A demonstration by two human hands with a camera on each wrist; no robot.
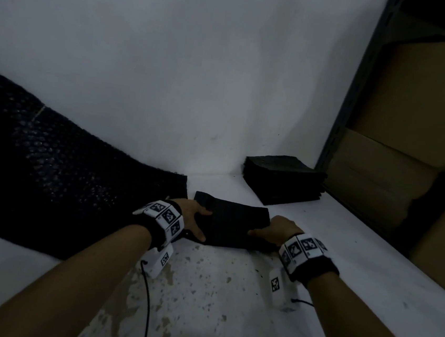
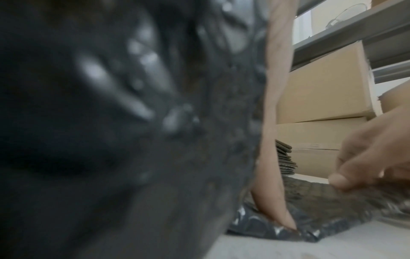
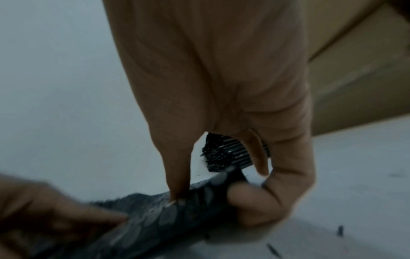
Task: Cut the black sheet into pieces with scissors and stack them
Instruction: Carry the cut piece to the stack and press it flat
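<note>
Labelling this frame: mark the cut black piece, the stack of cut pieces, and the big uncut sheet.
cut black piece (image 1: 233,221): head view, middle of its top face, between the two hands.
stack of cut pieces (image 1: 283,179): head view, top of the pile near the shelf.
big uncut sheet (image 1: 50,172): head view, bubbled surface at left.

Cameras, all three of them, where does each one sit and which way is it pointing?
Head: worn on the head, looking down and forward at the white table; both forearms, left hand and right hand hold a cut black bubble-textured piece.
Left wrist: low beside the large black sheet, facing right toward cardboard boxes; fingers show.
Right wrist: looks along the palm toward the wall.
Shared: the stack of black pieces appears in all three.
</note>
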